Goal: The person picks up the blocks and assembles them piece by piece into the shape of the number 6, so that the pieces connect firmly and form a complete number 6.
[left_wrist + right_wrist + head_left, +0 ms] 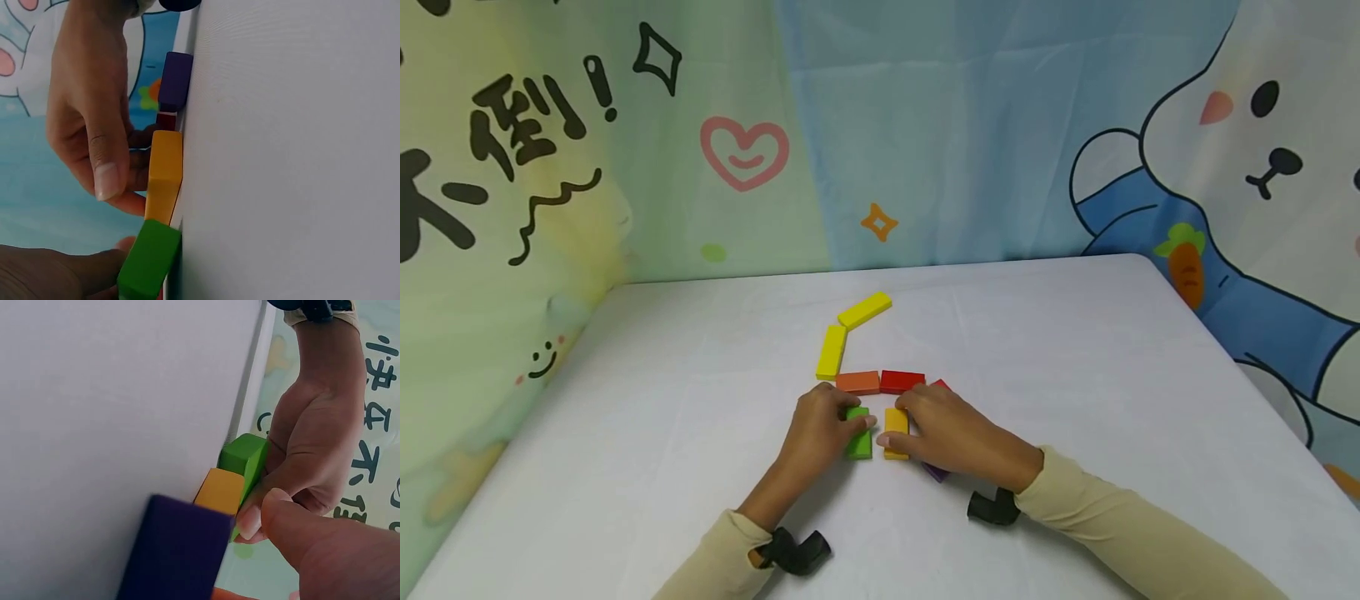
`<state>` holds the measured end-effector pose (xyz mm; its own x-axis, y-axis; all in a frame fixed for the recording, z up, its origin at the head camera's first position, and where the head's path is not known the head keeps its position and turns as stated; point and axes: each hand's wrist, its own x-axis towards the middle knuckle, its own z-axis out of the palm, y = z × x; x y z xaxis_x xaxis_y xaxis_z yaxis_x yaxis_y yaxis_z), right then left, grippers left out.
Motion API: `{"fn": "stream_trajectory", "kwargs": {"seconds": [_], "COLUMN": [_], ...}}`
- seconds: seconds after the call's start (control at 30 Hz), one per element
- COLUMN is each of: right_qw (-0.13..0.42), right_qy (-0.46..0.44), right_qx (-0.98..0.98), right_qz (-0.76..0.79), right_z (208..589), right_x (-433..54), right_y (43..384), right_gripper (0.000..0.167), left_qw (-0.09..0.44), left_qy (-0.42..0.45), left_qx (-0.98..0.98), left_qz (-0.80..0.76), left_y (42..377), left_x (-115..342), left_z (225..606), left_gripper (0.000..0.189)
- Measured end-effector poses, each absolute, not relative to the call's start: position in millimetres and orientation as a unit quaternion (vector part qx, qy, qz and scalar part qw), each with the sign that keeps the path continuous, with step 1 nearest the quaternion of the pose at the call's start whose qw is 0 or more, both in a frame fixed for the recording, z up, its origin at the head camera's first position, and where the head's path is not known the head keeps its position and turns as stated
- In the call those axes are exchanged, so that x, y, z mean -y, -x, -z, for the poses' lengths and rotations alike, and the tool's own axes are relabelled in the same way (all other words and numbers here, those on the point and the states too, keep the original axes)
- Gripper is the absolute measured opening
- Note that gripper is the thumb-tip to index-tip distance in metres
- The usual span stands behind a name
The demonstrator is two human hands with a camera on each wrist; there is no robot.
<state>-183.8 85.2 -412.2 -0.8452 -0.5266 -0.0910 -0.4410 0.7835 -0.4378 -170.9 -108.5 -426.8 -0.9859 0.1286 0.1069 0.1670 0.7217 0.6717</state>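
My left hand (823, 423) holds a green block (860, 446), with the thumb lying across it and fingertips at its far end. Just to the right stands an orange-yellow block (896, 421). My right hand (951, 429) is over that block; the left wrist view shows its thumb held off the block's top and its fingers behind it. Beneath the right hand a purple block (178, 550) is mostly hidden in the head view. Behind the hands, an orange block (858, 382) and a red block (902, 382) lie end to end, and another red block (941, 384) is partly covered.
Two yellow blocks, one upright in the view (831, 352) and one slanted (865, 310), continue the line toward the back. A white cloth covers the table (1037, 350). Behind hangs a printed curtain (962, 125). Black wrist mounts (801, 552) sit on both arms.
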Motion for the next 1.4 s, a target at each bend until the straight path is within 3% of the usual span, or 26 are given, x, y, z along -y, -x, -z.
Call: {"fn": "stream_trajectory", "kwargs": {"seconds": [0.33, 0.57, 0.77, 0.93, 1.17, 1.4], "right_qw": [0.11, 0.118, 0.11, 0.118, 0.141, 0.12], "right_qy": [0.266, 0.252, 0.236, 0.246, 0.264, 0.299], "right_qx": [-0.937, -0.938, -0.952, -0.947, -0.934, -0.927], "right_qz": [0.199, 0.205, 0.163, 0.17, 0.196, 0.192], "right_z": [407.6, 405.7, 406.6, 403.9, 401.7, 403.0], "right_x": [-83.3, -80.1, -79.5, -79.6, -79.9, -79.3], "right_y": [181.6, 179.7, 176.5, 174.7, 174.8, 173.8], "right_gripper": [0.049, 0.064, 0.07, 0.06, 0.03, 0.021], "left_qw": [-0.007, -0.061, -0.066, -0.061, -0.063, -0.045], "left_qy": [0.045, -0.005, -0.023, -0.03, -0.037, -0.06], "left_qx": [0.906, 0.899, 0.891, 0.888, 0.889, 0.882], "left_qz": [0.42, 0.433, 0.448, 0.454, 0.452, 0.465], "left_y": [178.5, 177.8, 177.7, 178.4, 181.4, 184.3], "left_x": [121.5, 126.3, 130.6, 132.9, 134.5, 144.8], "left_z": [428.2, 422.2, 419.0, 416.8, 411.2, 412.0], "left_gripper": [0.015, 0.014, 0.011, 0.012, 0.014, 0.015]}}
